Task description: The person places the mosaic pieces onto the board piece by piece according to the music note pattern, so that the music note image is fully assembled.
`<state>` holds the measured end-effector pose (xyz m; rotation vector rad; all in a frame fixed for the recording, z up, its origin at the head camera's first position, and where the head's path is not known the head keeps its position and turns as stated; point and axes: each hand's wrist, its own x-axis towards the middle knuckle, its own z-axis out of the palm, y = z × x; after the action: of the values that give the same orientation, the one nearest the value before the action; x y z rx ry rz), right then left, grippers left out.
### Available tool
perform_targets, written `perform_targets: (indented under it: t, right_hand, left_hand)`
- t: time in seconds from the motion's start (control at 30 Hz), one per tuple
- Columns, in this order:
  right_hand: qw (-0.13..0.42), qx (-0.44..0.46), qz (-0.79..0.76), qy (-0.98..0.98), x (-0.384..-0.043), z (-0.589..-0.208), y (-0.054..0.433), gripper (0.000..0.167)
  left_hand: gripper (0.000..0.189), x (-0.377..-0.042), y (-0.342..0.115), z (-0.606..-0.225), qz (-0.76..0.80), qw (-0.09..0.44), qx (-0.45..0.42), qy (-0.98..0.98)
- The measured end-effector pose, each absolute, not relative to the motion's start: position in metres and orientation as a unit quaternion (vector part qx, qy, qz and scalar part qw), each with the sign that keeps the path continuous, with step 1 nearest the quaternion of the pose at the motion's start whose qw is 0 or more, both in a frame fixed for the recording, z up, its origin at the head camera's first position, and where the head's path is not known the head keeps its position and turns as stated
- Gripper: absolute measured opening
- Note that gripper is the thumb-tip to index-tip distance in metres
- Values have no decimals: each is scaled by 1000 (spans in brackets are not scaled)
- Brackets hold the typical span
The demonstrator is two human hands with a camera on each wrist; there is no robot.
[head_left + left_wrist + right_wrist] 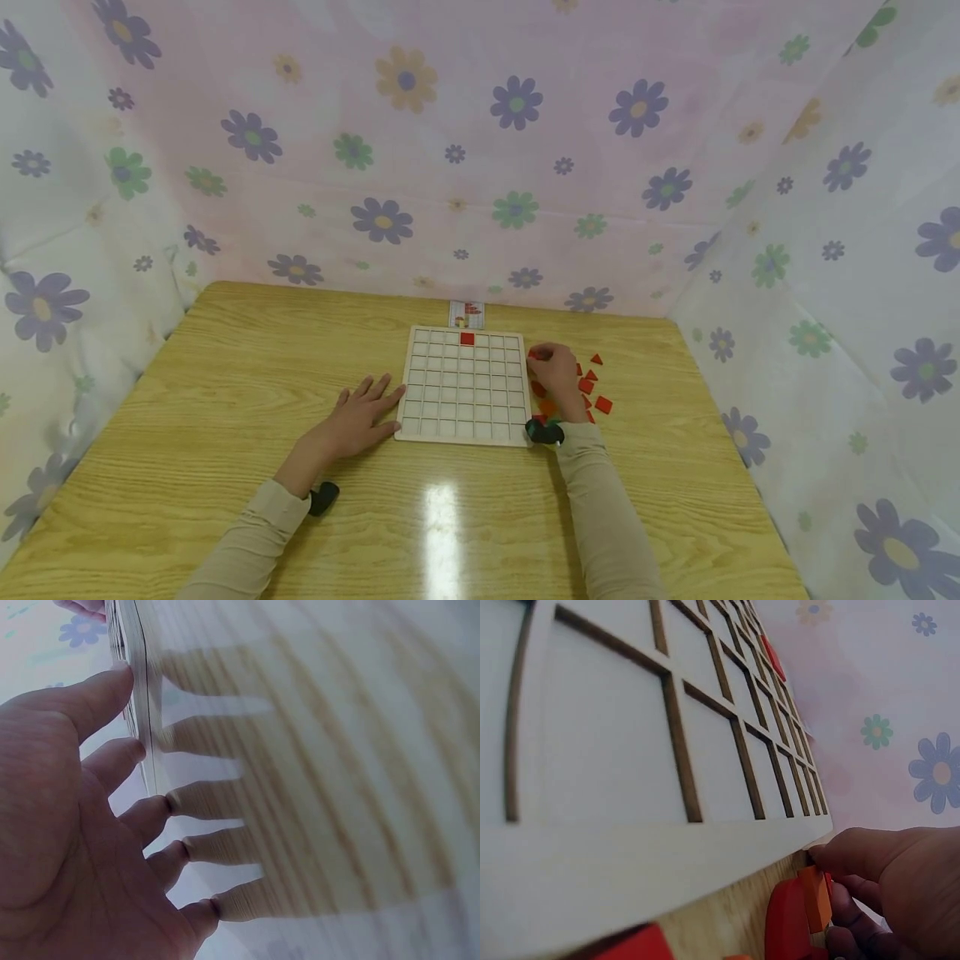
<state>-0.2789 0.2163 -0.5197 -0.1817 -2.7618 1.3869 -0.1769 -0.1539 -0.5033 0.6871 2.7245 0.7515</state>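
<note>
A square wooden grid board [400, 414] lies on the table, with one red square tile [467, 339] in its far row. Flat on the table, my left hand [362, 418] has its fingers spread, the thumb and index finger touching the board's left edge. In the left wrist view, the left hand [82, 802] shows its palm and straight fingers. Beyond the board's right edge, my right hand [555, 371] has curled fingers at a small red block [533, 353]. The right wrist view shows the right hand [900, 877] with thumb and fingers pinching around a tilted red-orange block [815, 898], partly hidden.
Loose red pieces lie to the right of the board, among them a triangle [596, 359] and a square [603, 404]; the right hand covers some. A printed picture card [467, 314] lies behind the board. Flowered cloth [450, 183] hangs around the wooden table [247, 367].
</note>
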Motion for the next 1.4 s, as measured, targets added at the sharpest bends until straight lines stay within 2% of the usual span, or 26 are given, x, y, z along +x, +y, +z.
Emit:
perform_targets:
  t: [0.2, 0.6, 0.93, 1.4]
  right_hand:
    - [4, -71, 471, -879, -279, -514, 216, 22]
    - [22, -66, 476, -877, -277, -513, 216, 18]
    - [58, -54, 486, -870, -274, -514, 216, 15]
    - [49, -43, 477, -876, -270, -508, 214, 15]
  left_hand:
    - [63, -178, -154, -502, 250, 119, 232, 932]
    - [62, -178, -154, -501, 248, 118, 233, 933]
    - [62, -178, -154, -504, 249, 116, 235, 932]
    - [63, -177, -154, -505, 254, 115, 239, 930]
